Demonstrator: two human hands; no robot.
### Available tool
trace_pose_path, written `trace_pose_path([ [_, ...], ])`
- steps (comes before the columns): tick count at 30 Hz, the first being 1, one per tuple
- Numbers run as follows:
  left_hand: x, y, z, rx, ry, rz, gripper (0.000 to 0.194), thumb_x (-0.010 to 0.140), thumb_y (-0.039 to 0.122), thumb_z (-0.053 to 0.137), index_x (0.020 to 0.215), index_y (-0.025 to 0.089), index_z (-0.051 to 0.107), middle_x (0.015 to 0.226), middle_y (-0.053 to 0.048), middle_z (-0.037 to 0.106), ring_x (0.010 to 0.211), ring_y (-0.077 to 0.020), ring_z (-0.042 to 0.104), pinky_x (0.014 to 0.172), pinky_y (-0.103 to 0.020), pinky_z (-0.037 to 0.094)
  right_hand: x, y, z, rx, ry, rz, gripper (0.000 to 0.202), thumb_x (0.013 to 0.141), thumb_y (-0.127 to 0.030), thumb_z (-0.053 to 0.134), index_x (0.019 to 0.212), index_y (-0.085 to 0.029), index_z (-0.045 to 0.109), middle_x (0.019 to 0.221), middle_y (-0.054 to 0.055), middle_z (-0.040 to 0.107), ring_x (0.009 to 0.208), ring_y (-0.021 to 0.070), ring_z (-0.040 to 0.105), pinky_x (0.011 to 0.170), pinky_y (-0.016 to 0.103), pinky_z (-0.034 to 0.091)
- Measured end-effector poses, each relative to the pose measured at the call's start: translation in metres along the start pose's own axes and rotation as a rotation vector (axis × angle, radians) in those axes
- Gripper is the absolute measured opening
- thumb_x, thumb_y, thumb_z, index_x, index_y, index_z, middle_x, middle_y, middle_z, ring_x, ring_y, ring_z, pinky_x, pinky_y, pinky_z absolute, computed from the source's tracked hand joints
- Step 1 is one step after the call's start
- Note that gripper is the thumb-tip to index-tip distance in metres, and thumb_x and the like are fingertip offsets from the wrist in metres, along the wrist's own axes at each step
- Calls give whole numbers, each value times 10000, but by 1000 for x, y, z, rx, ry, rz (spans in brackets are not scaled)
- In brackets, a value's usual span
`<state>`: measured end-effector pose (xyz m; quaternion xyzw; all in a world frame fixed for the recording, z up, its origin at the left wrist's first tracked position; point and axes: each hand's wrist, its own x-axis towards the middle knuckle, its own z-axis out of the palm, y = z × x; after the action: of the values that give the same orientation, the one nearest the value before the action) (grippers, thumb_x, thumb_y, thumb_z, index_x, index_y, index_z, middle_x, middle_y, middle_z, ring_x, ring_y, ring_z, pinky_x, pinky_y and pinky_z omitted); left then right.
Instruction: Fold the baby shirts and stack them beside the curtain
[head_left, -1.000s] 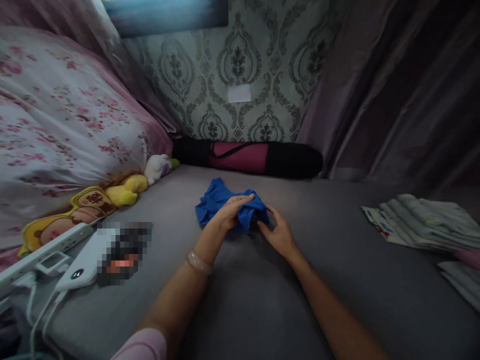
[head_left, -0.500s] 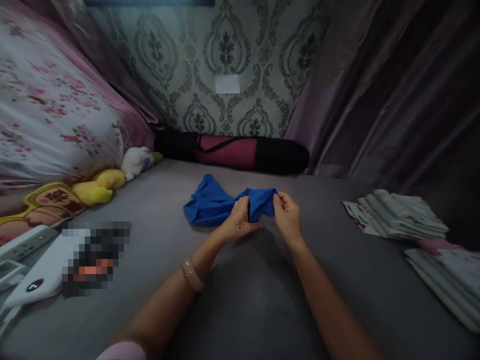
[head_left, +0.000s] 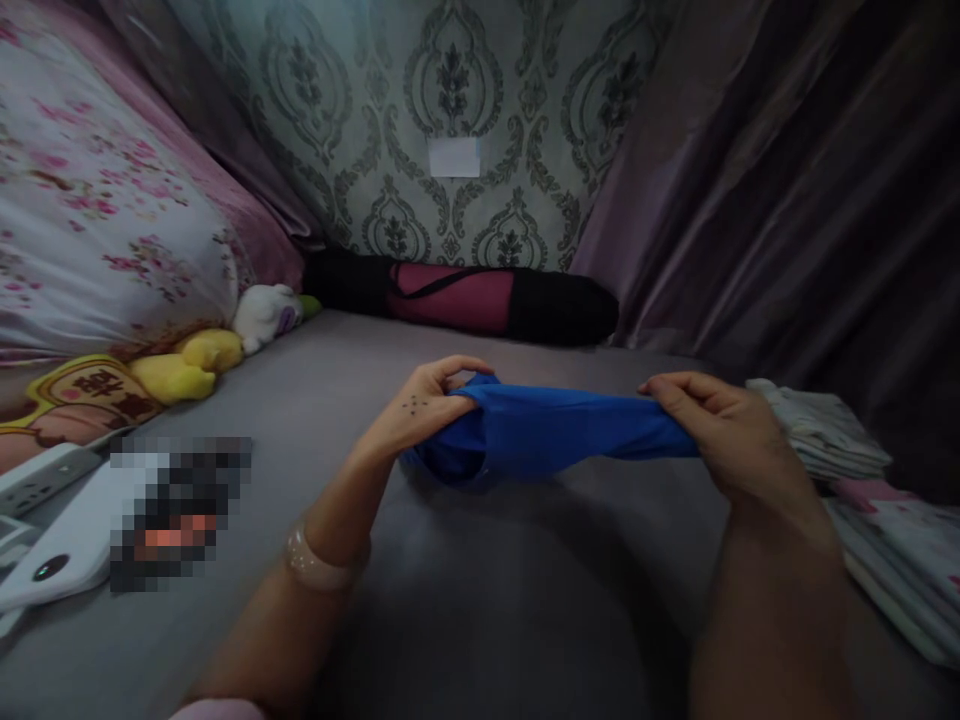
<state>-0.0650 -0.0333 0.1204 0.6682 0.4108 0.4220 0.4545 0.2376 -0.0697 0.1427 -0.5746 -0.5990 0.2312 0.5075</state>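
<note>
A piece of blue cloth (head_left: 574, 425), perhaps a garment, is stretched sideways between my hands above the grey bed sheet (head_left: 480, 600). My left hand (head_left: 420, 400), a pale bracelet on its wrist, grips the cloth's gathered left end between thumb and fingers. At the other end, my right hand (head_left: 724, 420) pinches the cloth with thumb and forefinger. Below my left hand the fabric sags into a dark fold. Whether it is a shirt, trousers or something else, I cannot make out.
Folded clothes lie in two stacks at the right, a pale pile (head_left: 832, 430) and a nearer pile (head_left: 900, 560). A long black and maroon bag (head_left: 457, 297) rests along the wall. On the left are plush toys (head_left: 172, 375), a power strip (head_left: 49, 470) and a white power bank (head_left: 82, 540).
My hands have moved apart, left hand leftward and right hand well to the right. The blue cloth, bunched before, is now pulled out lengthwise and lifted toward me.
</note>
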Motion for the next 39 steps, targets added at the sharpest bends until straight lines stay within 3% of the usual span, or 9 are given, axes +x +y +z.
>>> trace_pose_path([
  [6,20,-59,20,49,13,-12,279,716,213,661,991,186,706,726,4,600,660,-131,531,637,-216,401,16,68,22,-269,-417,347,296,808,-401,568,621,-185,644,446,-39,478,397,106,444,376,212,322],
  [11,21,-99,31,233,5,61,420,660,259,771,1069,254,675,765,10,551,700,-160,526,686,-234,385,27,120,38,-610,-393,326,288,786,-262,592,506,-196,579,473,-9,534,437,124,499,465,241,346],
  [14,17,-102,30,371,-30,113,354,716,224,717,1063,272,667,939,-28,589,784,-179,558,739,-247,398,28,137,38,-709,-362,250,232,770,-271,612,548,-202,617,549,19,604,512,143,558,509,248,363],
  [18,15,-89,31,535,-2,133,146,769,180,631,896,224,689,905,-57,602,833,-204,562,753,-261,403,29,148,35,-774,-373,283,241,784,-309,584,574,-204,631,579,40,625,537,163,579,519,265,371],
  [22,16,-64,42,536,204,101,123,807,283,597,792,191,677,785,-55,609,763,-191,549,688,-257,390,31,153,35,-775,-377,260,226,783,-314,581,599,-206,656,581,45,629,540,171,587,530,277,391],
  [25,16,-53,54,458,105,-101,347,849,375,525,581,171,611,519,-6,503,535,-141,470,539,-247,314,30,153,35,-793,-358,238,207,777,-303,594,607,-215,672,554,44,627,537,171,592,527,273,399],
  [32,18,-83,70,223,30,-293,275,730,309,635,498,171,578,429,54,377,443,-91,327,467,-238,213,23,116,51,-780,-237,37,186,817,-240,551,812,-219,736,796,97,723,750,227,664,650,308,452],
  [36,22,-93,74,16,103,-265,123,670,271,691,616,164,666,536,38,510,508,-93,398,493,-218,272,17,84,81,-481,-358,-93,237,862,-261,507,935,-225,729,927,65,734,863,221,665,753,323,480],
  [39,23,-82,74,-121,114,-235,81,667,237,703,652,161,676,590,30,558,538,-87,428,513,-205,306,12,71,98,-226,-448,-140,229,862,-270,520,964,-228,720,980,39,730,909,197,661,812,323,492],
])
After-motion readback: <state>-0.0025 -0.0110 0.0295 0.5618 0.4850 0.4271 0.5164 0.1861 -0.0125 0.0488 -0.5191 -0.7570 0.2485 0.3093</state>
